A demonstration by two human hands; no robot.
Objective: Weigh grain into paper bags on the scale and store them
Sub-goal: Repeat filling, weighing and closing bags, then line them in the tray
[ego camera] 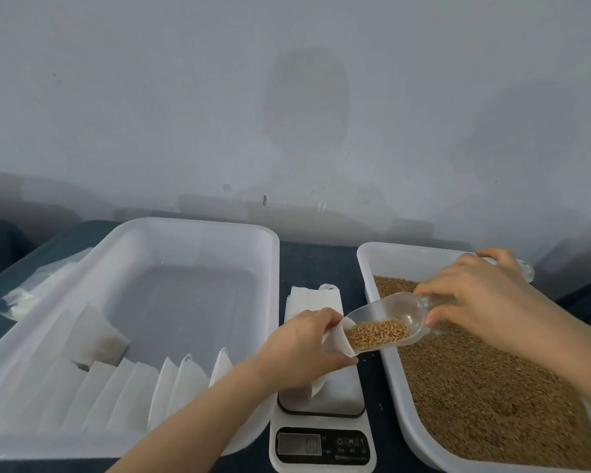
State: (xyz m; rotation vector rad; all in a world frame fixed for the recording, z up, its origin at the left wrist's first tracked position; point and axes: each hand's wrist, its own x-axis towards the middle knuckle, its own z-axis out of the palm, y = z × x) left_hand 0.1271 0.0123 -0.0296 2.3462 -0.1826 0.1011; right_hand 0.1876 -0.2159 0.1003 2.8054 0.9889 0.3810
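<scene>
left hand (302,343) pinches bag (336,341) mouth over scale (322,435) | right hand (481,302) grips scoop (386,322), grain (377,332) at bag mouth

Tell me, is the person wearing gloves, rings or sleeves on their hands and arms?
No. The left hand and right hand are bare, with no gloves, rings, watch or bracelet showing. The left forearm and right forearm are bare too; no sleeve shows before the picture's edge.
</scene>
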